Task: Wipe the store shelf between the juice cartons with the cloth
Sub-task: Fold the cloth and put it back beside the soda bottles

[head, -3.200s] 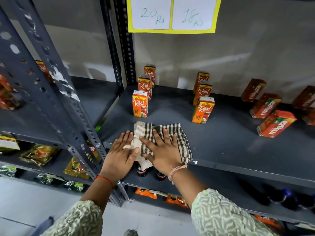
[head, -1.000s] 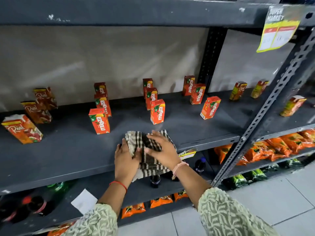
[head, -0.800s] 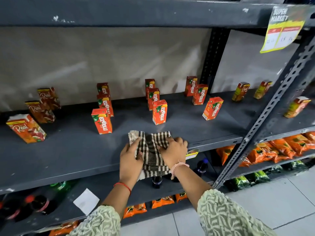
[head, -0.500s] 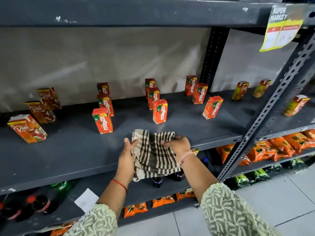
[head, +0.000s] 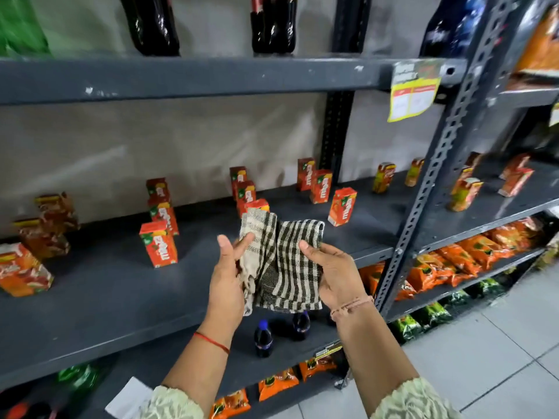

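Note:
A checked black-and-cream cloth [head: 282,261] hangs in the air in front of the dark grey shelf [head: 106,291], lifted off its surface. My left hand [head: 225,278] grips the cloth's left edge and my right hand [head: 334,272] holds its right side. Orange juice cartons stand in rows on the shelf: one [head: 158,244] left of the cloth, one [head: 343,206] to its right, and one [head: 256,205] partly hidden behind the cloth's top edge.
A slotted metal upright [head: 423,189] stands just right of my right hand. Dark soda bottles [head: 263,337] sit on the lower shelf under the cloth, with orange snack packs [head: 453,261] to the right. More bottles [head: 272,22] line the upper shelf. A yellow price tag [head: 413,92] hangs there.
Both hands have lifted the cloth off the shelf and pulled it back towards me. It was pressed flat on the shelf before. The view has tilted upward.

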